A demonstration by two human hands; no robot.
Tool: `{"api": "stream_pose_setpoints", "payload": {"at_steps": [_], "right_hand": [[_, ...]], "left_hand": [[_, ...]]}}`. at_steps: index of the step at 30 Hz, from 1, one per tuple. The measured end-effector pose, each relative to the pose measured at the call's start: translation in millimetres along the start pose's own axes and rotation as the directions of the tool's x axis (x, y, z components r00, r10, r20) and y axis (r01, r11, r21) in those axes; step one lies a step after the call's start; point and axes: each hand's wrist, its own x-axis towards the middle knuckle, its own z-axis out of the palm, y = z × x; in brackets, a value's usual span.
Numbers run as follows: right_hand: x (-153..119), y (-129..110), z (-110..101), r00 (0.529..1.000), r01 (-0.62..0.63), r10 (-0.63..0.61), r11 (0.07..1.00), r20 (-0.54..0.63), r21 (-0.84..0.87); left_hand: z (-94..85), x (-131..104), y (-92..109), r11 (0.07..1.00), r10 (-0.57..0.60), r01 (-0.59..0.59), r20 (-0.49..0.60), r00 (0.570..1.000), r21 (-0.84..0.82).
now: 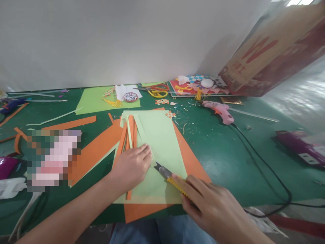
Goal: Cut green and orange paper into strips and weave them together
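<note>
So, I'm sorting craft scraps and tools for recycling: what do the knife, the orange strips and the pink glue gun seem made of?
Knife: yellow handle probably plastic, with a ribbed edge; dark, thin, pointed blade, likely metal.
Orange strips: matt, flat, straight-edged; paper or thin card, I can't tell which.
Pink glue gun: smooth, rounded, evenly coloured body, so probably plastic.

yellow utility knife (165, 173), blade out, tip beside pale green strip (140, 129) atop light green sheet (166, 145)

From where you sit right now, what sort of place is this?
Probably a small craft workshop: a utility knife over green paper, a pink glue gun, and a yellow tassel.
</note>
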Motion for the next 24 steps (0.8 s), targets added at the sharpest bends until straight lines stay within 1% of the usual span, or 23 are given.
{"api": "stream_pose_setpoints", "payload": {"at_steps": [8,18,24], "right_hand": [[7,7,5,0.999,0.021,-0.019,0.998,0.027,-0.067],[11,11,8,0.999,0.032,-0.030,0.997,0.023,-0.074],[10,8,5,0.999,0.044,-0.044,0.995,-0.002,-0.093]], "left_hand": [[1.9,-3,-1,1.000,-0.004,0.005,0.029,1.000,-0.020],[-2.0,1,0,1.000,-0.020,0.020,-0.018,1.000,-0.005],[-6.3,4,2,1.000,0.017,-0.017,-0.034,0.999,-0.010]]}}
